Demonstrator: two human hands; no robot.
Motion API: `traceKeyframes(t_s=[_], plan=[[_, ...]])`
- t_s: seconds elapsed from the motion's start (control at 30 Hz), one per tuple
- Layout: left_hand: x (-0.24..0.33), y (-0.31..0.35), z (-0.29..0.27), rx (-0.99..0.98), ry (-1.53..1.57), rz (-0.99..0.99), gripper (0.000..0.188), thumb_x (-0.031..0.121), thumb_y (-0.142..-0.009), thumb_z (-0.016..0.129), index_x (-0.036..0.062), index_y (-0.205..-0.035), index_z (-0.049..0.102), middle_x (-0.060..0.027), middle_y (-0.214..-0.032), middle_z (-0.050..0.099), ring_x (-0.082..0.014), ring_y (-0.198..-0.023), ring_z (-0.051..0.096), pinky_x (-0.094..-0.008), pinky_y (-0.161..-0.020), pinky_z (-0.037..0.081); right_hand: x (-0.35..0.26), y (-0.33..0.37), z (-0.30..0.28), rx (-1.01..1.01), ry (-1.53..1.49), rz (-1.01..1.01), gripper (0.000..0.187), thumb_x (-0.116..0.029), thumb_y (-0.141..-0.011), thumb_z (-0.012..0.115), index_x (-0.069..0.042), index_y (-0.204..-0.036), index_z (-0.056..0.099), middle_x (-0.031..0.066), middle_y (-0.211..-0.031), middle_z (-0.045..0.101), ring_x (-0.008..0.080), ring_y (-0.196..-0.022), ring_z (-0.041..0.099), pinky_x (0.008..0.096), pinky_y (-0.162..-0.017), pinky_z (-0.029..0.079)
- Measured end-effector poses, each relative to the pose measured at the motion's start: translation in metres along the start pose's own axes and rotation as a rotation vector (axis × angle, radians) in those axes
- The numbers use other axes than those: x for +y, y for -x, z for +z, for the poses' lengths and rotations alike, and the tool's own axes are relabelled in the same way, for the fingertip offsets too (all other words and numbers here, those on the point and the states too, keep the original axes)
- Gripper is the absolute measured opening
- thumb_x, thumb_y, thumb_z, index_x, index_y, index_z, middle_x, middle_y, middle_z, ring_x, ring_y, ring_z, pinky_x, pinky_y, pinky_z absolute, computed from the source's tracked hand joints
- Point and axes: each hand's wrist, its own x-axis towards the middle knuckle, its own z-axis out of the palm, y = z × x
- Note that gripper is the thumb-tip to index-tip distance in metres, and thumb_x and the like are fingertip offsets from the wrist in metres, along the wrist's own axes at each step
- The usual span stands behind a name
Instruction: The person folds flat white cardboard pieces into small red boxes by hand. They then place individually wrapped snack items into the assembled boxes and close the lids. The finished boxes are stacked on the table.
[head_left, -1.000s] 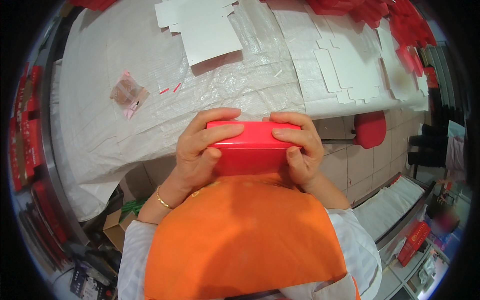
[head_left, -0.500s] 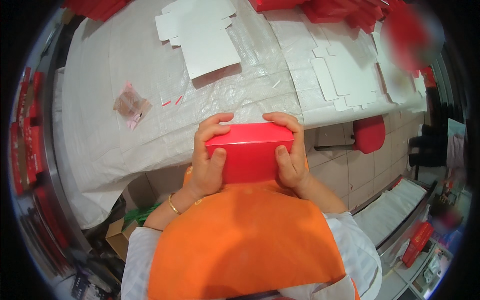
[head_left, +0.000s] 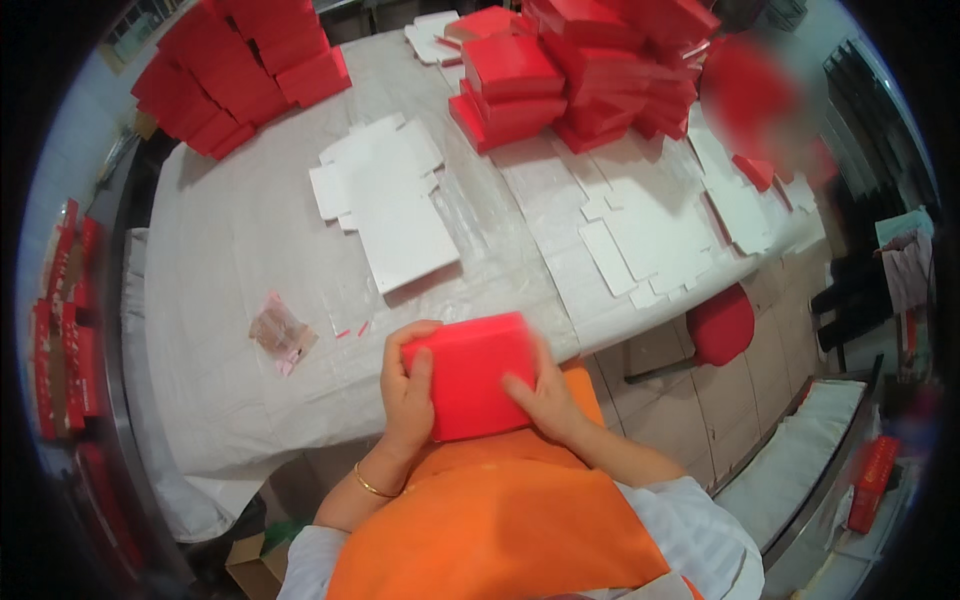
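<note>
A red folded cardboard box [head_left: 475, 378] is held up in front of my orange apron, close to the table's near edge. My left hand [head_left: 408, 385] grips its left side, thumb on the face turned toward me. On the right side my right hand [head_left: 545, 390] clasps the box, its thumb lying across the same face; its other fingers are partly hidden and blurred. Beyond the hands, flat white box blanks [head_left: 395, 215] lie on the covered table [head_left: 230, 300]. A small clear packet with brown contents [head_left: 281, 332] and two little red strips rest left of the box.
Red boxes stand stacked at the far left [head_left: 240, 75] and far middle [head_left: 590, 80]. More white blanks [head_left: 650, 235] lie on the right part of the table. Beside it is a red stool [head_left: 720, 325]. Another person, blurred, is at the far right.
The box has tilted, so its broad face now shows more. Both hands still hold it. My view has lifted, bringing the far stacks of red boxes into sight.
</note>
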Motion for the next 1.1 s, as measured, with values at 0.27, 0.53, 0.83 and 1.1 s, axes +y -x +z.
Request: traceKeyframes(t_s=[0.27, 0.53, 0.83, 1.1], plan=[[0.018, -0.058, 0.012, 0.008, 0.194, -0.138, 0.052, 0.019, -0.099, 0.052, 0.0014, -0.144, 0.032, -0.0131, -0.133, 0.047, -0.0183, -0.12, 0.048, -0.0322, -0.103, 0.04, -0.001, -0.065, -0.02, 0.045, -0.037, 0.043, 0.05, -0.026, -0.096, 0.059, 0.003, -0.135, 0.045, 0.0149, -0.125, 0.059, 0.0217, -0.116, 0.056, 0.0335, -0.098, 0.044], [0.045, -0.212, 0.052, 0.064, 0.243, -0.005, 0.057, 0.019, -0.095, 0.058, -0.0066, -0.139, 0.034, -0.0142, -0.129, 0.053, -0.0193, -0.115, 0.054, -0.0318, -0.101, 0.043, -0.037, -0.105, -0.043, 0.049, -0.442, -0.161, 0.069, -0.036, -0.1, 0.054, -0.006, -0.152, 0.019, 0.0155, -0.124, 0.055, 0.0234, -0.109, 0.059, 0.0387, -0.087, 0.052], [0.02, -0.377, 0.11, 0.207, -0.514, 0.281, 0.052, 0.041, -0.094, 0.056, -0.0065, -0.115, 0.056, -0.0291, -0.122, 0.054, -0.0416, -0.115, 0.052, -0.0491, -0.101, 0.039, -0.014, -0.033, -0.045, 0.12, -0.289, 0.15, 0.051, -0.012, -0.1, 0.048, -0.002, -0.147, 0.03, 0.0135, -0.115, 0.059, 0.0182, -0.098, 0.062, 0.0317, -0.079, 0.055], [-0.012, -0.181, 0.024, -0.356, -0.851, 0.501, 0.072, 0.031, -0.082, 0.071, 0.0015, -0.141, 0.042, -0.0225, -0.147, 0.039, -0.0381, -0.14, 0.031, -0.0468, -0.115, 0.025, 0.015, -0.013, -0.051, 0.169, -0.222, 0.177, 0.029, -0.002, -0.098, 0.049, 0.001, -0.127, 0.051, 0.0066, -0.1, 0.061, 0.0123, -0.085, 0.059, 0.0273, -0.076, 0.051]])
